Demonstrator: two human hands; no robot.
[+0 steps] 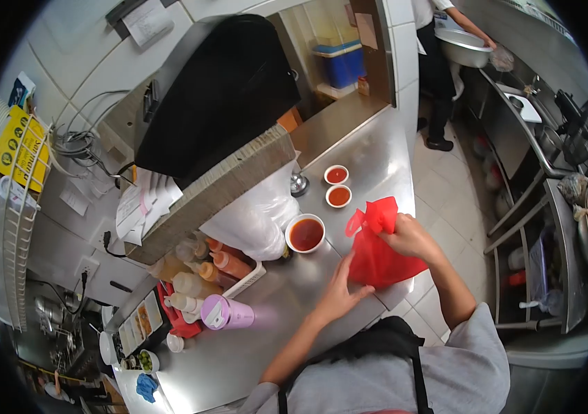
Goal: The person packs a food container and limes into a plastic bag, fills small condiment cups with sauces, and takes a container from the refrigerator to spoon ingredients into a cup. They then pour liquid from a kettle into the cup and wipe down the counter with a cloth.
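A red plastic bag (380,263) stands at the steel counter's right edge, its top gathered up. My right hand (408,238) is closed around the gathered neck of the bag. Against the bag's left side, my left hand (341,295) has its fingers spread, thumb toward the bag's base. What the bag contains is hidden. Left of the bag sits a white bowl of reddish-brown sauce (306,234). Beyond it are two small cups of red sauce, one nearer (339,196) and one farther (336,174).
A white translucent plastic bundle (256,217) lies beside the bowl. Squeeze bottles (228,262) and a lilac tumbler (228,312) stand at left. A black monitor (221,96) overhangs the counter (294,290). At upper right another person holds a large basin (463,48).
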